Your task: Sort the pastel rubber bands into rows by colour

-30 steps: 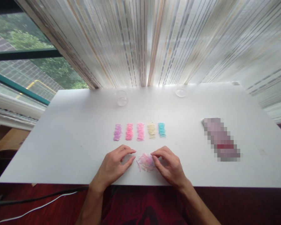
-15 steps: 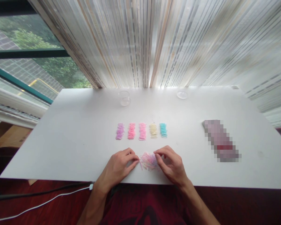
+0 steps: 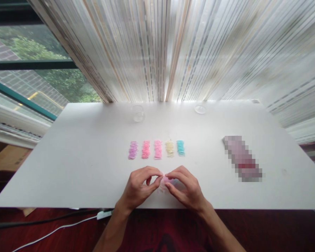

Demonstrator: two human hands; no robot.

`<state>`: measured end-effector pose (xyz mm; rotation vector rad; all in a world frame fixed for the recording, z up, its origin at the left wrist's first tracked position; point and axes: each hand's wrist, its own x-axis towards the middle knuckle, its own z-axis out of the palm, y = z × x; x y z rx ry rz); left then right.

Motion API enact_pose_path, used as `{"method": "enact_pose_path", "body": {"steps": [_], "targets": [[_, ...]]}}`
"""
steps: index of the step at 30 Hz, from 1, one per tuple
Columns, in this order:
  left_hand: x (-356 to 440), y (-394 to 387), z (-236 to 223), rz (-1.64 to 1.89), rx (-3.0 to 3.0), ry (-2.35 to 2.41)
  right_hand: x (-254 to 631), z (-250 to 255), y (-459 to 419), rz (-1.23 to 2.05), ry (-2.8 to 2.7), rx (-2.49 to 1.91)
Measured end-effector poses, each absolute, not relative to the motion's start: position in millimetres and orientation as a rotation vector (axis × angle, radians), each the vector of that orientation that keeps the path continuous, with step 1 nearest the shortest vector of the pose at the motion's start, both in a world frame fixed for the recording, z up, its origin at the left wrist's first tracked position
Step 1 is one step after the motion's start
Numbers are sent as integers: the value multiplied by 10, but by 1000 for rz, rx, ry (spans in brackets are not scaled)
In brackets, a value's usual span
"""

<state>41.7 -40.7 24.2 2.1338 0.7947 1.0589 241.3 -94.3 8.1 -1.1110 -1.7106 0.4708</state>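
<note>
- Before you on the white desk [image 3: 68,168], a loose pile of pastel strips [image 3: 169,181] lies between your two hands, close to the near edge.
- Your left hand [image 3: 140,183] is on the pile's left, thumb and forefinger tips almost together; whether they pinch a strip is too small to tell.
- Your right hand [image 3: 186,185] seems nearer, arching over the pile's right side, thumb and forefinger spread apart.
- Both forefinger tips nearly meet above the pile's far side.
- The pile's long axis is unclear, as your fingers hide part of it; its visible strips point various ways.
- Just beyond your fingertips, five coloured bundles [image 3: 158,149] form a left-to-right row, each bundle's long axis running away from you.
</note>
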Motion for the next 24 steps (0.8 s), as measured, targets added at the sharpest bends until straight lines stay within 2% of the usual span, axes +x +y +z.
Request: {"method": "enact_pose_path", "body": {"steps": [24], "targets": [[501,-370,80,891,1877,890,2465,-19,-931,492,-1677,-1198]]}}
